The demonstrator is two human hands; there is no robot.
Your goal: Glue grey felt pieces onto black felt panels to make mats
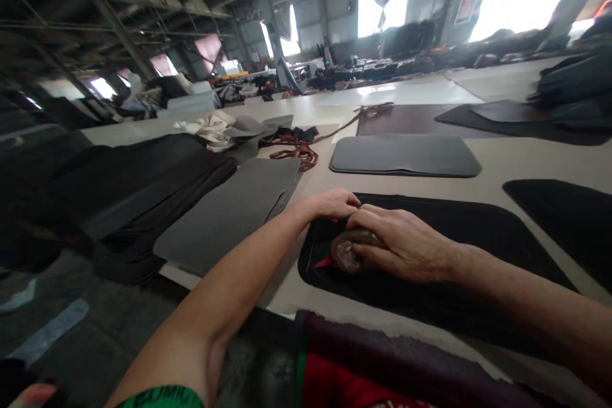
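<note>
A black panel with rounded corners [430,217] lies on the table in front of me. My left hand [335,204] rests on its far left edge, fingers extended and pressed down, the tips partly behind my other hand. My right hand [401,242] is wrapped round a roundish brown object [351,252] with a rough, pale end, whose exact kind I cannot make out. A red pointed piece [325,262] sticks out beside it, low over the panel's left part. A thin pale line runs along the panel near its left edge.
Stacked grey panels [234,210] lie to the left, dark draped sheets [119,178] beyond them. A grey panel stack [404,154] sits behind the black panel, another black piece [564,217] to the right. Brown strips [296,154] and pale scraps [215,127] lie farther back.
</note>
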